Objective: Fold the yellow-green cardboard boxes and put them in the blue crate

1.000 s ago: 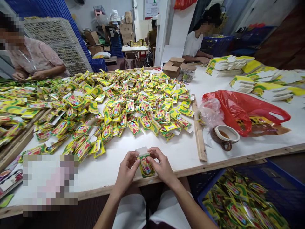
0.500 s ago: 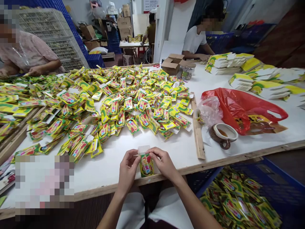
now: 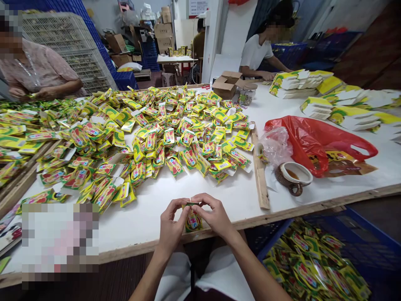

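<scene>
Right at the near edge of the tabletop (image 3: 140, 223), a small carton (image 3: 192, 220), yellow and green with a red print, stands upright between the person's two hands. The left hand (image 3: 171, 225) pinches its upper left corner and the right hand (image 3: 215, 216) its upper right corner. Thumbs and forefingers meet over the top, so each grip is clamped on the small carton, and its top edge is hidden under the fingertips.

Beyond the hands lies a band of bare white surface, then a heap of cartons (image 3: 163, 133) of the same print that spreads to the far edge. A wooden slat (image 3: 259, 171) lies along the heap's right border, pointing away from the person. Just right of the slat sits a brown mug (image 3: 294, 177) with a white rim, close to a clear plastic bag (image 3: 275, 146), and a red plastic bag (image 3: 316, 140) lies beside them. Farther back on the right are stacks of flat cartons (image 3: 297, 81), and an open cardboard box (image 3: 227, 85) stands near the far edge.

Below the tabletop at the right, a blue crate (image 3: 372, 246) holds more printed cartons. One co-worker (image 3: 37, 71) sits at the left side with hands at the heap, white crates (image 3: 72, 46) stacked behind. Another co-worker in a white shirt (image 3: 255, 52) sits at the far side.
</scene>
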Demonstrator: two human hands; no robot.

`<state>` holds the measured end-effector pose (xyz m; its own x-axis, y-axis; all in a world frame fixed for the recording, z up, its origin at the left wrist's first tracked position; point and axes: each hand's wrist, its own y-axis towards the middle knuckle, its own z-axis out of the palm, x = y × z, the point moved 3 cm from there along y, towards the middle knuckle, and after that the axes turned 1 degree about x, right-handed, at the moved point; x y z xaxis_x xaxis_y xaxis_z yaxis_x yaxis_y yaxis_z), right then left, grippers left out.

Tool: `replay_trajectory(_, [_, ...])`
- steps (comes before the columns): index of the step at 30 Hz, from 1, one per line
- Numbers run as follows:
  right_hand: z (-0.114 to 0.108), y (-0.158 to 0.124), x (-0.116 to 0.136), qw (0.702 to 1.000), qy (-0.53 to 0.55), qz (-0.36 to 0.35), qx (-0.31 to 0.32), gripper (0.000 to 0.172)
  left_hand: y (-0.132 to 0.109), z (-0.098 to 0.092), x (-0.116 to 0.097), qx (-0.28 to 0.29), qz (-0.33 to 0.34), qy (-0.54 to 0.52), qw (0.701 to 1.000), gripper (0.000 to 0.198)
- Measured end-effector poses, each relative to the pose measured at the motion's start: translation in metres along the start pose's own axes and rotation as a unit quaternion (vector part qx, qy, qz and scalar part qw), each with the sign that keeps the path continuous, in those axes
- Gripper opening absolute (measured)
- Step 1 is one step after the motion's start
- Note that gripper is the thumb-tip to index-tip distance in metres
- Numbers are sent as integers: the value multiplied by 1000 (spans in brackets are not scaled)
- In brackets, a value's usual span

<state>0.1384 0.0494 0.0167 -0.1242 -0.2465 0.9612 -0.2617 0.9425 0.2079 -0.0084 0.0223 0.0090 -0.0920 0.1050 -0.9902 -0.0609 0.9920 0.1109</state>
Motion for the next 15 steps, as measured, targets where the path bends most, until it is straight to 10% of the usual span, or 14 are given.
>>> replay_trajectory(15, [4, 11, 11, 995, -72, 61, -43, 12, 11, 1, -1, -18, -57, 14, 998, 16])
